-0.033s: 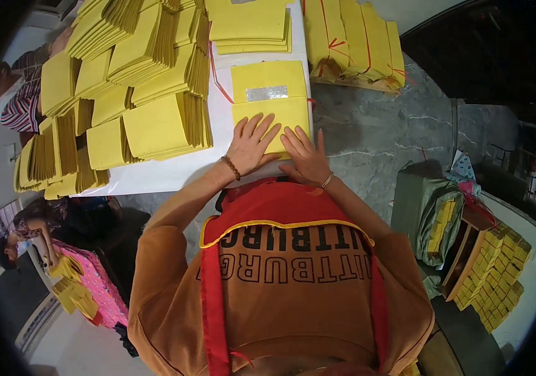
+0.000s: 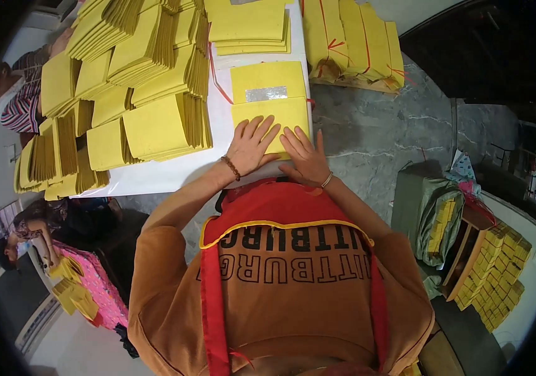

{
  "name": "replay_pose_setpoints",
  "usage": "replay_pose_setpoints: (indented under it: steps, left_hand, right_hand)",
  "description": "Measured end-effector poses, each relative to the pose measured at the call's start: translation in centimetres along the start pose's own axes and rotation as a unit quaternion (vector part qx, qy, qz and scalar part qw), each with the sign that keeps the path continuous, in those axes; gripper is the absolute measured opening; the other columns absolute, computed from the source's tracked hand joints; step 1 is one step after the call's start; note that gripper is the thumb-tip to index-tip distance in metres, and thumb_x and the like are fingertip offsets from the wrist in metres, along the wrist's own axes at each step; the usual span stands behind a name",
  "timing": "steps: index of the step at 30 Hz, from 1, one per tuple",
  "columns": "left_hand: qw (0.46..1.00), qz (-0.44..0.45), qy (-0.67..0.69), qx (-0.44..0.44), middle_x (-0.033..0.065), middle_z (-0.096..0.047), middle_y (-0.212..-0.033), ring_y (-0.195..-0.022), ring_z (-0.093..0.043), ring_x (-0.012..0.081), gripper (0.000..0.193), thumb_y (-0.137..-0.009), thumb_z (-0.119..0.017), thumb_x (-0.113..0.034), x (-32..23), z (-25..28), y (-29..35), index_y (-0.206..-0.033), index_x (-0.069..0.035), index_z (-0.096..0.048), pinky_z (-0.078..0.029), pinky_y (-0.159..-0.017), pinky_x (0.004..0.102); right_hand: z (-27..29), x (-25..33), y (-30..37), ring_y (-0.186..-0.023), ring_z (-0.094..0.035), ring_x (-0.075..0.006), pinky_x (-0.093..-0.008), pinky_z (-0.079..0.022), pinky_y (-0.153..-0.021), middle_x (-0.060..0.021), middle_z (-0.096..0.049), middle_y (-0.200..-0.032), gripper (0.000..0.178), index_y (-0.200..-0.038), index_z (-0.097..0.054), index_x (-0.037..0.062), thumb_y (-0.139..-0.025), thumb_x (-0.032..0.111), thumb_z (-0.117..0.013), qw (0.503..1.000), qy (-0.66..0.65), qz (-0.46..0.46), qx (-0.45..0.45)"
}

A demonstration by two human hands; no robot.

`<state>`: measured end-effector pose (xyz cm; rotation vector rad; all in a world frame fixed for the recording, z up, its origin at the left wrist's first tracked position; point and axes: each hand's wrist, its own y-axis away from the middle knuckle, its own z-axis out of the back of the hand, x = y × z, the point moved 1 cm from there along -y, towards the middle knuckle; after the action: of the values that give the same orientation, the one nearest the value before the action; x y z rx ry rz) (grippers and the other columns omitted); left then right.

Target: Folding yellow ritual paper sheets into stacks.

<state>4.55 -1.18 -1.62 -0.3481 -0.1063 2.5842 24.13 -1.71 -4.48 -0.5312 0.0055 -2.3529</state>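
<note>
In front of me lies a yellow paper packet point(image 2: 268, 75) with a silver foil rectangle point(image 2: 266, 93) across its middle. A crease or edge runs just below the foil. Both palms face down at the packet's near end. My left hand point(image 2: 252, 144) rests on the paper with its fingers stretched out and slightly spread. My right hand point(image 2: 305, 155) lies beside it at the near right corner, fingers extended and thumb apart. Neither holds anything. A red string point(image 2: 221, 91) reaches the packet's left side, and a bit of red shows at its right edge.
Folded yellow paper bundles point(image 2: 161, 125) are piled high on the white table point(image 2: 149, 178) to the left. Another yellow stack point(image 2: 249, 28) sits beyond the packet. String-tied bundles point(image 2: 359, 37) stand off the table's right side. Two other people are at the far left.
</note>
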Motion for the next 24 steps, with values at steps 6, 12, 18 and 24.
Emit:
replay_pose_setpoints:
  steps: [6, 12, 18, 24]
  left_hand:
    - [0.982, -0.091, -0.162, 0.041, 0.0169, -0.049, -0.123, -0.107, -0.048, 0.0307, 0.061, -0.074, -0.062, -0.029, -0.9, -0.2, -1.2, -0.125, 0.000, -0.044, -0.042, -0.085, 0.0379]
    - [0.997, 0.004, 0.038, 0.069, 0.0188, -0.060, -0.100, -0.083, -0.060, 0.0277, 0.047, -0.080, -0.060, -0.025, 2.3, 3.2, -3.2, -0.121, -0.004, -0.051, -0.049, -0.068, 0.0360]
    - [0.985, 0.099, 0.132, -0.056, 0.0165, -0.064, -0.095, -0.084, -0.063, 0.0263, 0.048, -0.078, -0.050, 0.002, 7.6, 12.8, -9.6, -0.124, -0.014, -0.052, -0.048, -0.075, 0.0347]
    - [0.961, 0.085, -0.178, -0.196, 0.0039, -0.047, -0.129, -0.116, -0.043, 0.0284, 0.055, -0.078, -0.050, -0.005, 14.3, 6.2, -16.0, -0.129, -0.024, -0.044, -0.033, -0.093, 0.0458]
  right_hand:
    - [0.2, -2.9, -0.9, -0.129, -0.031, -0.0220, -0.0477, -0.022, -0.104, -0.0107, -0.040, -0.135, 0.047, -0.129, -0.043, 0.0061, -0.091, 0.033, -0.044, 0.917, -0.386, -0.095, 0.027]
    - [4.3, -3.3, -1.8, -0.118, -0.046, -0.0211, -0.0338, -0.030, -0.102, -0.0102, -0.054, -0.121, 0.044, -0.125, -0.048, 0.0042, -0.095, 0.035, -0.037, 0.750, -0.608, -0.214, -0.149]
    - [2.7, -3.4, -0.2, -0.105, -0.051, -0.0158, -0.0287, -0.034, -0.096, -0.0082, -0.058, -0.113, 0.037, -0.113, -0.056, -0.0019, -0.096, 0.026, -0.039, 0.692, -0.607, -0.347, -0.178]
    - [2.4, -1.9, -1.8, -0.097, -0.054, -0.0130, -0.0257, -0.040, -0.088, -0.0068, -0.062, -0.103, 0.029, -0.104, -0.060, -0.0020, -0.094, 0.020, -0.045, 0.741, -0.567, -0.304, -0.190]
